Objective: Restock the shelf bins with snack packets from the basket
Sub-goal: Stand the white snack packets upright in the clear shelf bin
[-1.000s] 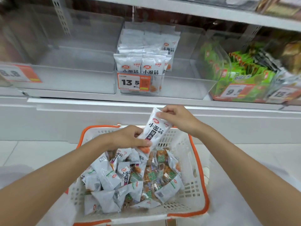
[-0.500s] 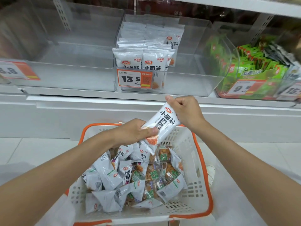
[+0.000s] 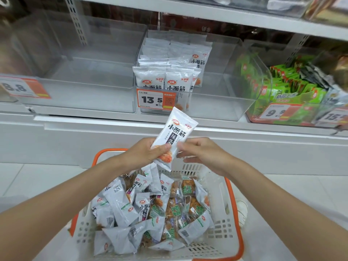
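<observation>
**Left hand holding one white packet up in front of the middle bin**

Nearest to me, the white plastic basket with the orange rim (image 3: 109, 150) is sitting low in the view. It is holding a loose heap of white snack packets (image 3: 120, 204) on its left side and clear packets with green labels (image 3: 175, 206) towards its right.

Above the basket's far edge, I am seeing the left hand (image 3: 146, 155) gripping the held white packet (image 3: 174, 134) by its lower end. The thumb is pressing on the printed front and the fingers are curling round behind. The packet is standing nearly upright, leaning a little to the right, with its top edge reaching up to the shelf lip.

The right hand (image 3: 203, 155) is hovering just beside the packet's right edge, its fingers relaxed and slightly apart, clamping nothing. I cannot tell whether its fingertips are touching the wrapper.

Farther off, the middle clear bin (image 3: 216, 110) is carrying rows of the same white packets (image 3: 165, 81) standing upright in its left part, behind an orange 13.5 price label (image 3: 150, 99). To its left another clear bin (image 3: 84, 97) is showing an 8.8 label (image 3: 22, 88). To its right a bin of green packets (image 3: 282, 91) is sitting behind a 9.9 label (image 3: 275, 112).
</observation>
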The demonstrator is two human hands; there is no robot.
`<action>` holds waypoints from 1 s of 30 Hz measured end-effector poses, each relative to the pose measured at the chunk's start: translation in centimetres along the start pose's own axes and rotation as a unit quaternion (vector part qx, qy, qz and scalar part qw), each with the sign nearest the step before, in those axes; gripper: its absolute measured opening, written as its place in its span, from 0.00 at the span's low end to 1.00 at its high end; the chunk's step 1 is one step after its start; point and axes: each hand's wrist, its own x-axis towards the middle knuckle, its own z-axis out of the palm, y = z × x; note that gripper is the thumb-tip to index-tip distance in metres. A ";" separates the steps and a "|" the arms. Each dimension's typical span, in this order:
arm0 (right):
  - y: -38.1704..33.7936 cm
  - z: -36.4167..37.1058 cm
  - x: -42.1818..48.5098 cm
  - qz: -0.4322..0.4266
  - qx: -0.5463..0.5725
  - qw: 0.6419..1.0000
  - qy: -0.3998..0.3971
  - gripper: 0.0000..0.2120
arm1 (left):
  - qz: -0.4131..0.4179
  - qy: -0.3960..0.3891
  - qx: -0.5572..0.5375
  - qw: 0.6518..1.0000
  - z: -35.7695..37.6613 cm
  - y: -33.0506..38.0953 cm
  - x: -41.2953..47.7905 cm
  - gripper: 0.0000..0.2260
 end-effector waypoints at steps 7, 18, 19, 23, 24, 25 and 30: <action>-1.6 -1.7 -0.2 -0.075 0.034 0.994 0.076 0.11 | 0.082 0.050 0.079 0.992 -0.9 3.5 2.0 0.12; -8.1 -8.9 0.7 -0.344 -0.157 0.840 0.389 0.10 | 0.265 0.138 0.273 0.915 -2.8 17.5 8.4 0.13; -8.1 -9.8 1.6 -0.324 -0.169 0.842 0.396 0.09 | 0.254 0.146 0.281 0.914 -3.5 18.0 9.4 0.14; -8.2 -13.1 6.1 -0.192 -0.182 0.901 0.343 0.11 | 0.195 0.155 0.333 0.909 -6.1 18.5 13.7 0.15; -8.4 -13.7 7.5 -0.164 -0.187 0.912 0.325 0.12 | 0.180 0.154 0.351 0.906 -6.6 18.6 14.9 0.15; -8.7 -14.2 8.9 -0.135 -0.203 0.918 0.312 0.12 | 0.165 0.152 0.367 0.903 -6.9 18.8 15.9 0.15; -10.0 -14.8 16.4 -0.051 -0.263 0.923 0.276 0.22 | 0.116 0.110 0.447 0.880 -8.2 18.5 19.9 0.16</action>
